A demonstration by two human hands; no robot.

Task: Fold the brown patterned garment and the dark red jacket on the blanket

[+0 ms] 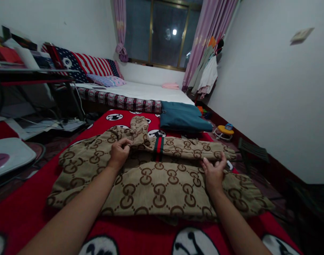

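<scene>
A tan hooded jacket [151,184] with a brown double-G pattern lies spread over the red blanket, its hood at the far left. Across its upper part runs a folded-over section with a green-and-red stripe [158,147]. My left hand [121,152] is closed, pinching the cloth just below the hood. On the right, my right hand [214,171] has its fingers at the near edge of the folded section, thumb and forefinger apart and the others curled against the cloth. What lies under its fingertips is partly hidden.
The red blanket [135,235] has white round figures. Beyond the jacket lies a folded teal cloth [182,117], near a bed with a white sheet [148,92]. A cluttered desk [31,82] and a white chair seat [11,156] stand left. At right are a yellow stool [224,130] and a dark folding stool [253,150].
</scene>
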